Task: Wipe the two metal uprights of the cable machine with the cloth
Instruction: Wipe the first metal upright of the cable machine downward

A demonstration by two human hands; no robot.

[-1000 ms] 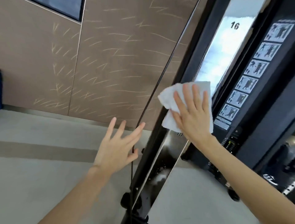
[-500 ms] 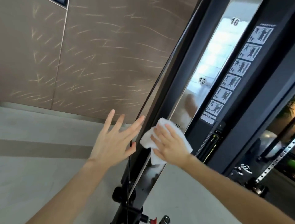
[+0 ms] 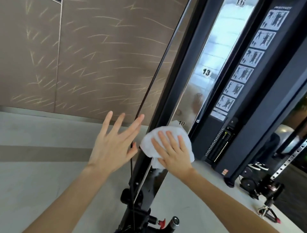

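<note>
Where cloth presses, chrome upright seems hazy.

1. Metal upright: black number "13" at mid-height.
2. Lower on the same upright: "10", just above the cloth.
3. At its top edge: "16", partly cut off.
4. Black column: sticker strip of exercise pictures. The heading above it is too blurred to read.

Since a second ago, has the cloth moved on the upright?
Yes: the cloth slid down the metal upright, from below the 16 mark to the 10 mark.
</note>
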